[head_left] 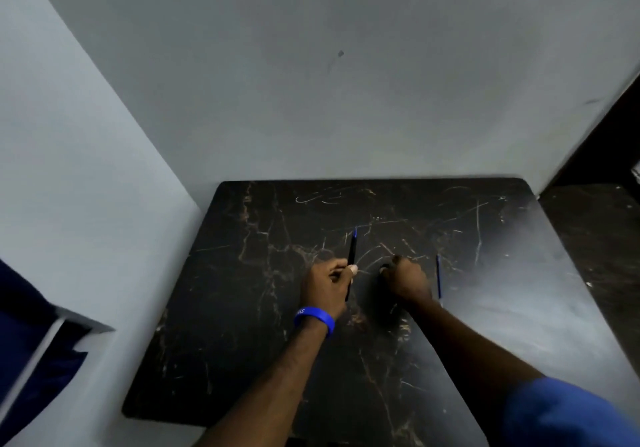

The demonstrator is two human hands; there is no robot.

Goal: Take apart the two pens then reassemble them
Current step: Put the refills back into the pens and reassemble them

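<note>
My left hand [327, 284], with a blue wristband, grips a dark pen [352, 256] with a blue tip; the pen points away from me over the black marble table [242, 308]. To its right, my right hand [407, 280] is closed, fingers curled around a small dark piece [385, 268] that I cannot identify. A thin blue pen part [438, 277] lies on the table just right of my right hand, apart from it.
Grey walls close in the table at the back and the left. A dark surface [595, 232] adjoins the table on the right. Blue fabric [24, 342] hangs at the lower left.
</note>
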